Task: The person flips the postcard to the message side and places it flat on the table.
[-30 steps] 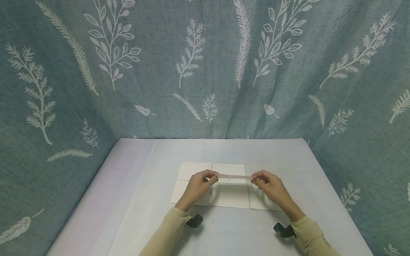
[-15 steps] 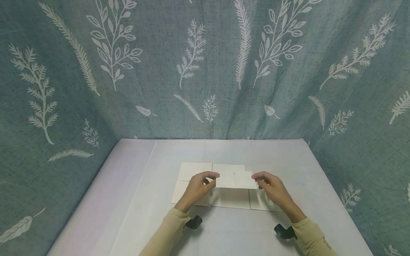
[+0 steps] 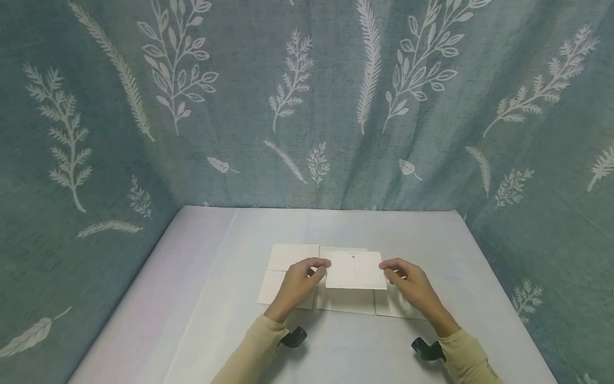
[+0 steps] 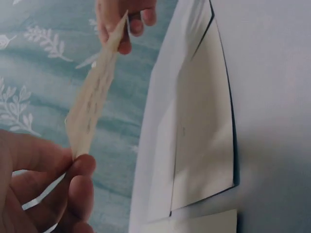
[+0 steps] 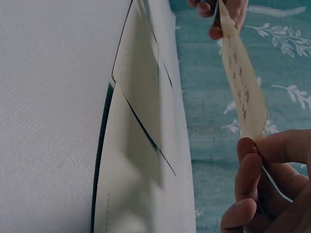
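Note:
Both hands hold up a white postcard (image 3: 356, 271) above other cards on the table. My left hand (image 3: 302, 280) pinches its left edge between thumb and fingers; my right hand (image 3: 408, 280) pinches the right edge. The side towards the head camera carries a small dark mark near the top and a faint middle line. In the right wrist view, rows of handwriting show on the other side of the postcard (image 5: 243, 87). Seen from the left wrist, the postcard (image 4: 95, 94) stretches slantwise between the two hands.
Several pale cards lie flat in two rows, among them one at the back left (image 3: 292, 257) and one at the front middle (image 3: 345, 301). The white table (image 3: 216, 298) ends at a teal leaf-patterned curtain (image 3: 259, 106). Dark wrist devices (image 3: 294, 337) hang below the sleeves.
The postcard was almost edge-on to the head camera and has tilted until its face shows broadly. Both hands keep their pinch and have hardly shifted. The head view has moved slightly.

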`<action>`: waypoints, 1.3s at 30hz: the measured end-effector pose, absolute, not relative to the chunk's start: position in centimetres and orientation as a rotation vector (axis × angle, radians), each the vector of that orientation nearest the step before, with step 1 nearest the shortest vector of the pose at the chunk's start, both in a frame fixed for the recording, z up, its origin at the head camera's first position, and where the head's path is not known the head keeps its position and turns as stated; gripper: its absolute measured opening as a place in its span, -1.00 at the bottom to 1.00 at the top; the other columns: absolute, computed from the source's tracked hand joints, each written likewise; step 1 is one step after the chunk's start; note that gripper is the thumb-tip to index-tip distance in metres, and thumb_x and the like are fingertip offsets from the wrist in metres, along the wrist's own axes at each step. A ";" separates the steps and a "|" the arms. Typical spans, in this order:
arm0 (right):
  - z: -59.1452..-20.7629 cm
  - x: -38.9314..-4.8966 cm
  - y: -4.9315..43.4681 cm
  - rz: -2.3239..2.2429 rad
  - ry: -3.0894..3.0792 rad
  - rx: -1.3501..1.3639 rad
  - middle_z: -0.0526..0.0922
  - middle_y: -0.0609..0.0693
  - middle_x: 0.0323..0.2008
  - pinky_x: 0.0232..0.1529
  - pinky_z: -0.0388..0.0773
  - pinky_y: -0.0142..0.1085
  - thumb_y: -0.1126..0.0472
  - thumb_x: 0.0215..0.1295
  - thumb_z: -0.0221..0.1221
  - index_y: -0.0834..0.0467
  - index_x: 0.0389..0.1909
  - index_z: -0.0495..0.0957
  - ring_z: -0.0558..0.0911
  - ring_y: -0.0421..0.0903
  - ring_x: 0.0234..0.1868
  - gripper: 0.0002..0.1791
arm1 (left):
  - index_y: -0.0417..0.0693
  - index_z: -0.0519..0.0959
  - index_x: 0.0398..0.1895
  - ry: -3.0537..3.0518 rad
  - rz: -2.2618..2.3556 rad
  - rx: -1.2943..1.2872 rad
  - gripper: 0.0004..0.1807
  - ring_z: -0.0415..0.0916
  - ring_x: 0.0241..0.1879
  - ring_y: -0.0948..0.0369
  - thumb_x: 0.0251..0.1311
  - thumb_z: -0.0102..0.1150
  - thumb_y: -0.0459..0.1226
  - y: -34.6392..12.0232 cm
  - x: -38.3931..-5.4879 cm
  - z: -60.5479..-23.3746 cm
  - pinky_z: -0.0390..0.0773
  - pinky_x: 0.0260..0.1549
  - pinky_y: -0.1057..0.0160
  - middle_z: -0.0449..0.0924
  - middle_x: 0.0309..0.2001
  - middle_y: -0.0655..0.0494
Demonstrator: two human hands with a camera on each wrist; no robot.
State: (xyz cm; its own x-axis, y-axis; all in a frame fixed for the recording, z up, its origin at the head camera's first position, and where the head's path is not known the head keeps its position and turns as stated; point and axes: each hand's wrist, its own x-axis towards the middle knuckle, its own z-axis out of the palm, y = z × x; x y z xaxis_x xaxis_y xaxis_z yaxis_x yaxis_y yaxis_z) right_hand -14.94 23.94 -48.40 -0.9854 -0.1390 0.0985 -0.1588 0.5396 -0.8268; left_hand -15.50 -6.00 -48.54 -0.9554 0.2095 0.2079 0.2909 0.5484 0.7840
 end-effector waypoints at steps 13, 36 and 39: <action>-48.8 -15.1 23.7 1.390 -2.666 0.314 0.75 0.06 -0.13 -0.25 0.56 -0.28 0.18 0.45 0.21 0.12 0.22 0.53 0.64 -0.09 -0.23 -0.63 | 0.09 0.73 -0.07 -2.636 -1.257 -0.354 -0.80 0.47 -0.49 0.39 0.30 0.22 -0.21 -5.1 -15.5 -49.0 0.46 -0.52 0.35 0.72 -0.20 0.27; -47.3 -16.2 27.2 1.308 -2.681 0.200 0.66 0.23 0.06 -0.16 0.54 -0.20 0.06 0.49 0.18 0.16 0.34 0.48 0.62 0.08 -0.08 -0.51 | -0.03 0.65 0.15 -2.637 -1.231 -0.306 -0.62 0.49 -0.50 0.39 0.29 0.23 -0.18 -0.3 -18.7 -47.8 0.46 -0.53 0.37 0.76 -0.18 0.17; -47.6 -16.5 28.1 1.287 -2.685 0.182 0.65 0.23 0.07 -0.14 0.54 -0.20 0.06 0.49 0.17 0.17 0.35 0.47 0.62 0.09 -0.06 -0.50 | -0.02 0.65 0.16 -2.664 -1.330 -0.302 -0.60 0.53 -0.40 0.39 0.28 0.24 -0.16 0.7 -19.3 -48.1 0.49 -0.39 0.35 0.75 -0.17 0.18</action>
State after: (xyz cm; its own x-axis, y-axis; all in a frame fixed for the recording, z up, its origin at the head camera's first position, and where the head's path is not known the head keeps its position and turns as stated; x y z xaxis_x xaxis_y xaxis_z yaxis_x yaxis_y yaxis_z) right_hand -16.48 28.13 -47.63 -0.9801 -0.0410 0.1945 -0.1773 0.6224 -0.7624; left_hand -19.30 0.65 -48.07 -0.9688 0.1127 0.2206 0.2441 0.5870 0.7719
